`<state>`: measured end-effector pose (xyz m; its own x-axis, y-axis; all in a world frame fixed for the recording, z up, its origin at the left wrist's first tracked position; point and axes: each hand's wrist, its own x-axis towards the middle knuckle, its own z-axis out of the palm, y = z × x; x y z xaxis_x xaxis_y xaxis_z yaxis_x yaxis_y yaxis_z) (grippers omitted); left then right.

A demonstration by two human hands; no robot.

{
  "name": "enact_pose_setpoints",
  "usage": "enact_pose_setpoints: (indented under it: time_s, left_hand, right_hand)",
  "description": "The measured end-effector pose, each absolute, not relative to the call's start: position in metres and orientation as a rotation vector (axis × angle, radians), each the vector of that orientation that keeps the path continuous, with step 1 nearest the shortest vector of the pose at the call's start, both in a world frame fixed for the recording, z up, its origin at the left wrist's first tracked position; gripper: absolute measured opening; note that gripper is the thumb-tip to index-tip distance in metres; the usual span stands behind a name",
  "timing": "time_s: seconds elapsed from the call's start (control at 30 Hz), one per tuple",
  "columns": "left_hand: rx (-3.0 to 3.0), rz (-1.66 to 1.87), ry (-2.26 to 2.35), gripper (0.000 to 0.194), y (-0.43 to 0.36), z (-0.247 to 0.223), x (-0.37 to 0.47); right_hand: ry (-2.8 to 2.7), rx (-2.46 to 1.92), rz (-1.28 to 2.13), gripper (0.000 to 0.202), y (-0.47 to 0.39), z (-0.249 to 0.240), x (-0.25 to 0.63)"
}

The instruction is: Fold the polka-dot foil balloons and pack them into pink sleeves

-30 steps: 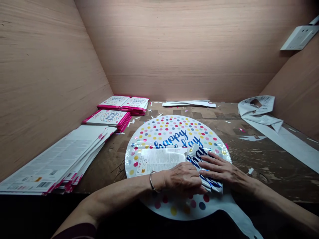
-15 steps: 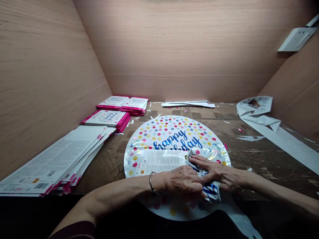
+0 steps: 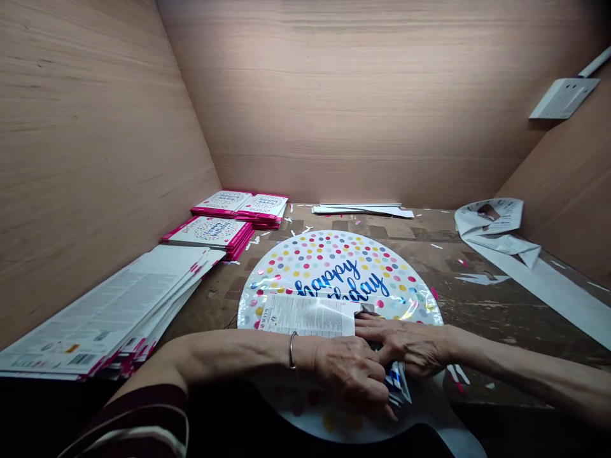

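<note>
A round, flat foil balloon (image 3: 334, 251) with coloured dots and blue lettering lies before me, its white tail hanging at the lower right. On it rests a printed cardboard sleeve (image 3: 310, 317), text side up. At the sleeve's right end is a crumpled, folded foil balloon (image 3: 398, 381), white with blue print. My left hand (image 3: 353, 372), with a bracelet at its wrist, has curled fingers closed on this folded foil. My right hand (image 3: 405, 343) grips it too, its fingertips at the sleeve's right end. Both hands hide much of the folded foil.
Several flat printed sleeves (image 3: 109, 312) lie fanned at the left. Stacks of pink-edged packs (image 3: 210, 230) stand behind them. White strips (image 3: 363, 210) lie at the back. A long white band (image 3: 534, 273) runs along the right. Wooden walls (image 3: 334, 95) enclose the table, with a socket (image 3: 564, 98) at right.
The folded foil shows less between my hands and looks more compressed. My right fingers have moved slightly left, onto the sleeve's end. The view has tilted up a little.
</note>
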<state>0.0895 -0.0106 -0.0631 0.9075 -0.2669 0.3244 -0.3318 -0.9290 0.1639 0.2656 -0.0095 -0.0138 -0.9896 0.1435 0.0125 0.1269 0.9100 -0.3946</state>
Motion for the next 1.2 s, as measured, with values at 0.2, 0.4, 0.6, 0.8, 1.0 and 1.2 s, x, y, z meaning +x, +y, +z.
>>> enact_pose_setpoints:
  time_s: [0.2, 0.4, 0.6, 0.8, 1.0, 1.2]
  left_hand:
    - [2.884, 0.513, -0.459, 0.039, 0.002, -0.06, 0.079]
    - [2.927, 0.696, -0.315, 0.034, 0.004, -0.056, 0.077]
    - [2.951, 0.51, -0.415, 0.025, 0.002, -0.059, 0.08]
    - [2.87, 0.406, -0.494, 0.038, -0.004, -0.068, 0.082]
    - [2.924, 0.566, -0.552, 0.041, 0.003, -0.056, 0.086]
    - [3.195, 0.702, 0.399, 0.025, 0.025, -0.022, 0.033]
  right_hand:
    - [-2.967, -0.48, 0.591, 0.035, -0.024, -0.012, 0.268]
    - [-2.861, -0.712, 0.768, 0.044, -0.025, -0.029, 0.285]
    - [-2.972, -0.565, 1.002, 0.045, -0.021, -0.007, 0.282]
    - [-3.016, -0.36, 0.862, 0.037, -0.017, 0.002, 0.276]
    - [-3.018, -0.371, 0.492, 0.013, -0.007, -0.019, 0.26]
    - [-2.881, -0.509, 0.419, 0.032, -0.009, -0.027, 0.252]
